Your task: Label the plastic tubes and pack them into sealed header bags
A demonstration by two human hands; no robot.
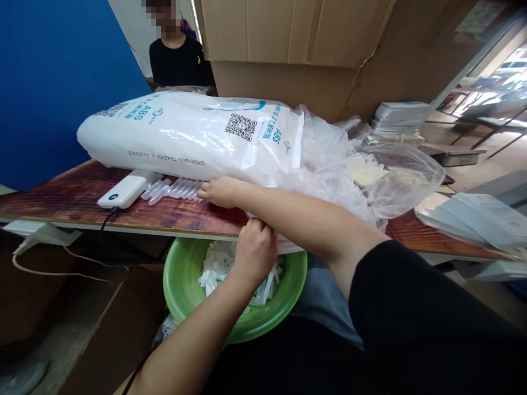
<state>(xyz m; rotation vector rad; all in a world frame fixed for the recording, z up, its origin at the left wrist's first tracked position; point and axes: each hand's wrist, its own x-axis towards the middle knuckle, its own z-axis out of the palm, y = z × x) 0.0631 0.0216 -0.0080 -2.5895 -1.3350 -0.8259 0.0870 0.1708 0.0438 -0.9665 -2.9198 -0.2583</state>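
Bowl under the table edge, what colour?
Green: the bowl shows best in the head view, the only one.

The person's bare right hand (pixel 221 191) reaches to the end of a row of slim translucent plastic pieces (pixel 181 190) beside a long white printed plastic sack (pixel 173 134), while the bare left hand (pixel 258 247) curls above a round green plastic basin (pixel 176 280) holding whitish pieces (pixel 216 258).

White sack (pixel 173 137) reads "ABS" twice and "ZA0211 1 Q/ZPC 108-2025"
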